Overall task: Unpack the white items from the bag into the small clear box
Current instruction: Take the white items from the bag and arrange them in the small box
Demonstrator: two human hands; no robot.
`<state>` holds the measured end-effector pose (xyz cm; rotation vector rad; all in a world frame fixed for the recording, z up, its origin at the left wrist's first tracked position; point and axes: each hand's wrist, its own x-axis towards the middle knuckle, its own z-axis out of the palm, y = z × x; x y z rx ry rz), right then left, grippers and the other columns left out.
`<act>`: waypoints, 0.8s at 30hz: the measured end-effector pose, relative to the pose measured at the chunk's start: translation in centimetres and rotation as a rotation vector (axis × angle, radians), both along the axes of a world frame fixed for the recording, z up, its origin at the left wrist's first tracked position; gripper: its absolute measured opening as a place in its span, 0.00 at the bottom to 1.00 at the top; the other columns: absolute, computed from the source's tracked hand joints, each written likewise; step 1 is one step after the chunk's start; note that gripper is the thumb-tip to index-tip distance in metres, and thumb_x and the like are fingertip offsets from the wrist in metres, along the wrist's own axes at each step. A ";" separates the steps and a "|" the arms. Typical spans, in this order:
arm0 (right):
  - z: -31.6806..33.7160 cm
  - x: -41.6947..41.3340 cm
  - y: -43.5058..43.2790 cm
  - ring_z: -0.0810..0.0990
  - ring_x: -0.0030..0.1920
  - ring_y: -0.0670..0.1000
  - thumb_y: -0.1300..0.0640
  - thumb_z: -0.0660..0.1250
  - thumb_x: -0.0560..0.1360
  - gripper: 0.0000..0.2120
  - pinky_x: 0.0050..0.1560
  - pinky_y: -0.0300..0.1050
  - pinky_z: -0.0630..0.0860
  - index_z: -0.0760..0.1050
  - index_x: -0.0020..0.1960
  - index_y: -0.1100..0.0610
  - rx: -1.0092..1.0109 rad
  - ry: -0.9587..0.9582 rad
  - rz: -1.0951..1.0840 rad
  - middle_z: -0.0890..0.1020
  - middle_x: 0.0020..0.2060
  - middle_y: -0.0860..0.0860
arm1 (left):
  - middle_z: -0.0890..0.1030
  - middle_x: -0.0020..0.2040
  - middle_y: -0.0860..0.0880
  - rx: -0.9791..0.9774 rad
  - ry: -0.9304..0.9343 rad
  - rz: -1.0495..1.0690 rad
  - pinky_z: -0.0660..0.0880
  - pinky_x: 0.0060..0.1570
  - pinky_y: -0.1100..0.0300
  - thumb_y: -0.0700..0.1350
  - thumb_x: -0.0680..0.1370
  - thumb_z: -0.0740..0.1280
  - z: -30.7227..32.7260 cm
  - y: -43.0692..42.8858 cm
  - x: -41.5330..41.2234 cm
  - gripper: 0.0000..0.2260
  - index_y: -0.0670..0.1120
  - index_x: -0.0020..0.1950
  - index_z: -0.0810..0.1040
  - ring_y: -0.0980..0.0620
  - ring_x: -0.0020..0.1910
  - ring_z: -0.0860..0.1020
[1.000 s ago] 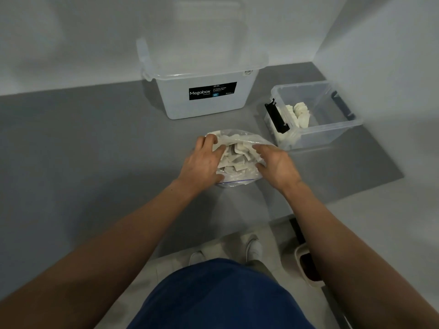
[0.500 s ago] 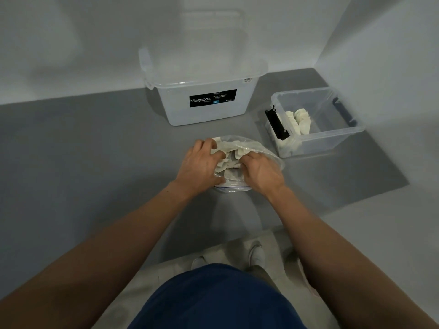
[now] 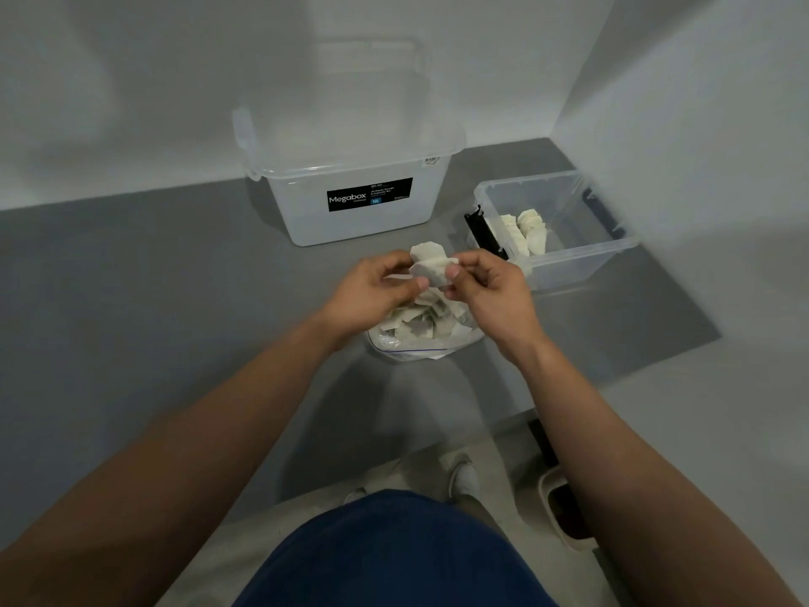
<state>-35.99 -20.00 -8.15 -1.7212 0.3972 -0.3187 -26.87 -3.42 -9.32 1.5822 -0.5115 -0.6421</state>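
Observation:
A clear plastic bag (image 3: 420, 339) full of white flat items lies on the grey table, just under my hands. Above it I hold a small stack of white items (image 3: 431, 264). My left hand (image 3: 376, 291) pinches the stack from the left and my right hand (image 3: 486, 291) pinches it from the right. The small clear box (image 3: 582, 260) stands to the right, open, with several white items (image 3: 527, 232) stacked at its left end.
A large translucent box labelled Megabox (image 3: 350, 199) stands behind the bag against the back wall. White walls close the back and the right side. The table's front edge (image 3: 394, 457) runs just before my feet.
Both hands have come up out of the bag, lifting a small stack of white items above it. The bag stays on the table.

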 end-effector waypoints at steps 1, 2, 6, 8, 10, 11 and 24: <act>0.1 -0.1 0.1 0.85 0.42 0.50 0.63 0.68 0.80 0.04 0.51 0.48 0.83 0.81 0.53 0.59 0.030 -0.005 0.005 0.86 0.44 0.53 | 0.84 0.52 0.45 -0.036 0.059 0.014 0.80 0.48 0.62 0.39 0.78 0.71 0.2 -0.2 -0.2 0.12 0.41 0.61 0.79 0.51 0.47 0.84; 0.2 -0.2 0.1 0.85 0.42 0.50 0.63 0.69 0.80 0.04 0.50 0.47 0.83 0.81 0.53 0.58 0.035 -0.008 0.009 0.86 0.44 0.53 | 0.84 0.50 0.43 -0.061 0.107 0.034 0.80 0.46 0.63 0.38 0.78 0.70 0.4 -0.4 -0.3 0.11 0.38 0.60 0.79 0.51 0.45 0.84; 0.2 -0.4 -0.1 0.84 0.44 0.50 0.63 0.72 0.77 0.09 0.51 0.52 0.84 0.81 0.57 0.58 -0.047 -0.023 -0.036 0.84 0.43 0.50 | 0.82 0.49 0.35 -0.066 0.151 0.095 0.81 0.41 0.62 0.36 0.76 0.72 0.7 -0.6 -0.5 0.12 0.31 0.55 0.77 0.49 0.43 0.85; 0.4 -0.2 -0.3 0.84 0.43 0.51 0.63 0.73 0.76 0.07 0.50 0.57 0.84 0.82 0.55 0.58 -0.079 -0.023 -0.056 0.84 0.42 0.52 | 0.81 0.49 0.34 -0.069 0.147 0.114 0.82 0.41 0.61 0.36 0.75 0.73 0.7 -0.6 -0.4 0.13 0.30 0.55 0.76 0.48 0.43 0.84; 0.4 0.0 -0.5 0.84 0.42 0.50 0.61 0.73 0.76 0.05 0.50 0.59 0.84 0.83 0.51 0.57 -0.125 -0.014 -0.056 0.84 0.41 0.51 | 0.80 0.49 0.35 -0.091 0.172 0.134 0.82 0.42 0.60 0.36 0.74 0.74 0.8 -0.7 -0.3 0.14 0.32 0.55 0.77 0.47 0.42 0.84; 0.5 0.1 -0.6 0.84 0.42 0.50 0.60 0.74 0.75 0.05 0.50 0.59 0.83 0.83 0.51 0.55 -0.150 -0.003 -0.047 0.84 0.41 0.50 | 0.80 0.49 0.36 -0.104 0.189 0.139 0.82 0.42 0.61 0.36 0.74 0.74 0.9 -0.7 -0.3 0.13 0.33 0.56 0.78 0.48 0.42 0.84; 1.5 1.3 -1.4 0.83 0.39 0.48 0.59 0.77 0.73 0.03 0.44 0.46 0.82 0.84 0.46 0.56 -0.104 0.016 -0.038 0.86 0.38 0.52 | 0.83 0.47 0.38 -0.204 0.308 0.233 0.82 0.45 0.59 0.40 0.76 0.73 2.2 -0.6 0.9 0.05 0.39 0.49 0.81 0.44 0.45 0.85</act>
